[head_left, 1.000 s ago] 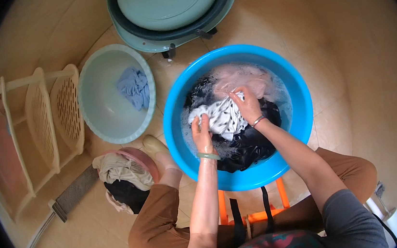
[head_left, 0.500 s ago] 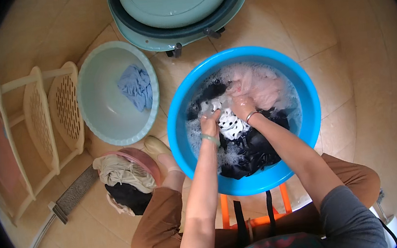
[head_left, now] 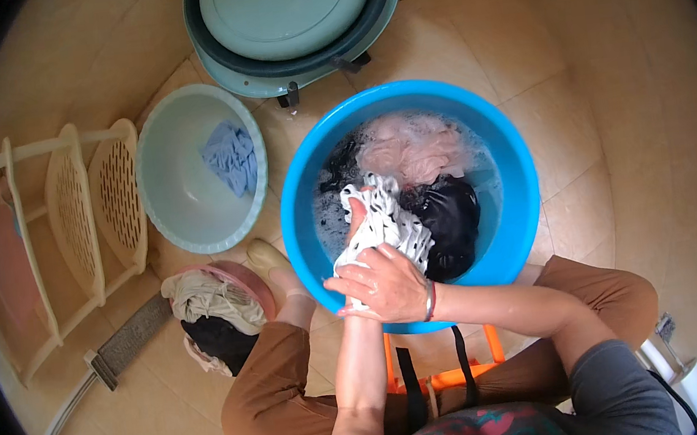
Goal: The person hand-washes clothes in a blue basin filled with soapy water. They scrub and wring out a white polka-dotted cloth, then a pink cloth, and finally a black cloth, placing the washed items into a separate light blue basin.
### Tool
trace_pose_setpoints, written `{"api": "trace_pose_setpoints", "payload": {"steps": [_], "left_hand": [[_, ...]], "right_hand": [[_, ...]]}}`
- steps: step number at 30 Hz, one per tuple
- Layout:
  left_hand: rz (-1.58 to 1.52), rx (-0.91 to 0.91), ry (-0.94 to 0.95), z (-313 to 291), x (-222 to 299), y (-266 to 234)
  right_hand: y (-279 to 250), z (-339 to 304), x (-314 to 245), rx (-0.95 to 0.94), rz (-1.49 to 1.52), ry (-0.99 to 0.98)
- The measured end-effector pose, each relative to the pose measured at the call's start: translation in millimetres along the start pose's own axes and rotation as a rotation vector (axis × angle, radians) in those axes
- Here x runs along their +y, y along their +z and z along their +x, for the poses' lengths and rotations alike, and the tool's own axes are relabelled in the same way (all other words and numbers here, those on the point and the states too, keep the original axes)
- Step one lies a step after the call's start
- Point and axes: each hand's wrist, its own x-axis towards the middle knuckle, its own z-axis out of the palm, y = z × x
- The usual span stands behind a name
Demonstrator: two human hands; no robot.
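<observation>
Over the near left side of a blue basin (head_left: 528, 224), a wet white cloth with black spots (head_left: 390, 220) drapes over my left hand (head_left: 356, 213). Only a bit of that hand shows beside the cloth; its fingers are mostly hidden. My right hand (head_left: 390, 285) lies across the left wrist, its fingers wrapped over the cloth's near end. In the basin's sudsy water, pink fabric (head_left: 413, 147) floats at the far side. A bunched black garment (head_left: 451, 228) sits to the right of the spotted cloth, with more dark fabric (head_left: 341, 165) at the left.
A pale green basin (head_left: 181, 201) holds a blue cloth (head_left: 232, 157) at the left. Nearer stands a pink basin (head_left: 249, 283) piled with beige and black clothes. A cream shelf rack (head_left: 73, 221) leans farther left. A folded teal tub (head_left: 293, 11) stands at the back.
Both hands have come up out of the water toward me, bringing the spotted cloth. My right hand has crossed over to the left wrist.
</observation>
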Motion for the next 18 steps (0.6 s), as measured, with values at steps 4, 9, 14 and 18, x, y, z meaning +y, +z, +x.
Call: {"api": "trace_pose_setpoints", "payload": {"steps": [4, 9, 14, 18], "left_hand": [[-0.053, -0.049, -0.062, 7.9, 5.6, -19.4], [-0.060, -0.004, -0.002, 23.5, 1.9, -43.4], [0.107, 0.402, 0.392, 21.1, -11.8, -16.4], [0.487, 0.548, 0.506, 20.8, -8.5, 3.1]], "right_hand": [[0.7, 8.3, 3.6, 0.183, 0.048, 0.100], [4.2, 21.8, 25.0, 0.315, 0.217, 0.088], [31.6, 17.4, 81.9, 0.317, 0.179, 0.303], [51.0, -3.3, 140.6, 0.256, 0.106, 0.579]]}}
